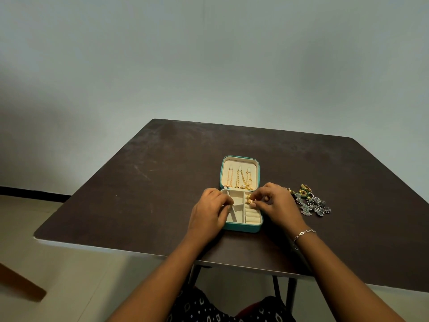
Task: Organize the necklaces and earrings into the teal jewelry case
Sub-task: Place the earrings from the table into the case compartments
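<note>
One teal jewelry case (241,227) lies open on the dark desk (139,194). Its lid (234,164) is folded back towards the wall, and gold necklaces (241,181) hang from three pegs in it, their chains bunching at the hinge. Two hands are at the base. The left hand (207,211) has its fingers curled over the case's left rim. The right hand (278,205) pinches one gold earring (249,201) between thumb and fingertips at the upper-right compartment, with a second gold earring (248,196) just behind it. Below these is a row of cream ring rolls (252,216), and the divided pockets on the left show only lining. One loose pile of earrings (311,202), green-and-gold pieces at the back and silver ones in front, lies on the desk just right of the right hand; I cannot count them. A single chain bracelet (304,233) circles the right wrist. The case sits near the desk's front edge, with bare desk stretching wide to the left and behind the lid. Both forearms cross the near edge, flanking the case. Beneath are metal desk legs (276,289), a pale floor (81,287) and a brown wooden piece (21,287) at lower left.
</note>
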The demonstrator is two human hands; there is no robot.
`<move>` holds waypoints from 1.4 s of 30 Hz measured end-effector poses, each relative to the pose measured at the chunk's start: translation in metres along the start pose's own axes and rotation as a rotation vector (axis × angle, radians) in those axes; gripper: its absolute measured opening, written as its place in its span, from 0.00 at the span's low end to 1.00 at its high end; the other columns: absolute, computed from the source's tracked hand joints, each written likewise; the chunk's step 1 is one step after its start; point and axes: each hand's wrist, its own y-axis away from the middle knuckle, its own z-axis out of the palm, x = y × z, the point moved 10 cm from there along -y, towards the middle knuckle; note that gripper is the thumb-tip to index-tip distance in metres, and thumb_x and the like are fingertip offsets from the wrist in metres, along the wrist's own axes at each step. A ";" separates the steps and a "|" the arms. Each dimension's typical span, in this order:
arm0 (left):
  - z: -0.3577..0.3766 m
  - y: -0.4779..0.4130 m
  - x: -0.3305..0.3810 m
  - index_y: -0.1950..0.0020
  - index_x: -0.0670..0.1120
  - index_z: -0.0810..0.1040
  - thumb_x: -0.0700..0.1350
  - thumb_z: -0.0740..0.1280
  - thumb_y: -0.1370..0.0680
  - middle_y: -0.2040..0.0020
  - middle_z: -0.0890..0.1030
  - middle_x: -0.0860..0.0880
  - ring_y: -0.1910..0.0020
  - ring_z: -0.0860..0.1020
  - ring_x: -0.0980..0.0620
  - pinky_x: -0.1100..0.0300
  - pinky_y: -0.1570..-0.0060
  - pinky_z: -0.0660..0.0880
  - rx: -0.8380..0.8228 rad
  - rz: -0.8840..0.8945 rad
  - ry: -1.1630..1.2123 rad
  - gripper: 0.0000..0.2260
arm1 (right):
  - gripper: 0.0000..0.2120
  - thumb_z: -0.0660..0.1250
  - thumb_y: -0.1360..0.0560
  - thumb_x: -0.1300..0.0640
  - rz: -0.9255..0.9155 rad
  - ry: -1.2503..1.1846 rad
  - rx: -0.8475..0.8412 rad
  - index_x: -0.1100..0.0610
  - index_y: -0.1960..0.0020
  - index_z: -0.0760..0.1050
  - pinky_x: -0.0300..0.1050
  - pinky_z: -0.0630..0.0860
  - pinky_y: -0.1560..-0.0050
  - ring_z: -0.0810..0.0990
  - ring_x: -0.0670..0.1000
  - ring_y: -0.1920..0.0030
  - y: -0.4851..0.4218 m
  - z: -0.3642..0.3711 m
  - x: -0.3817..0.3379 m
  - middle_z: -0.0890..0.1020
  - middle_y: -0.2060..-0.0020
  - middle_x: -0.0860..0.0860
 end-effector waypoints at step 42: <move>0.000 0.000 -0.004 0.53 0.46 0.79 0.40 0.67 0.26 0.53 0.78 0.52 0.47 0.70 0.58 0.63 0.55 0.71 0.009 -0.023 0.036 0.04 | 0.05 0.70 0.30 0.55 0.534 0.110 0.173 0.51 0.64 0.76 0.43 0.71 0.60 0.79 0.55 0.57 -0.014 -0.073 0.171 0.82 0.63 0.54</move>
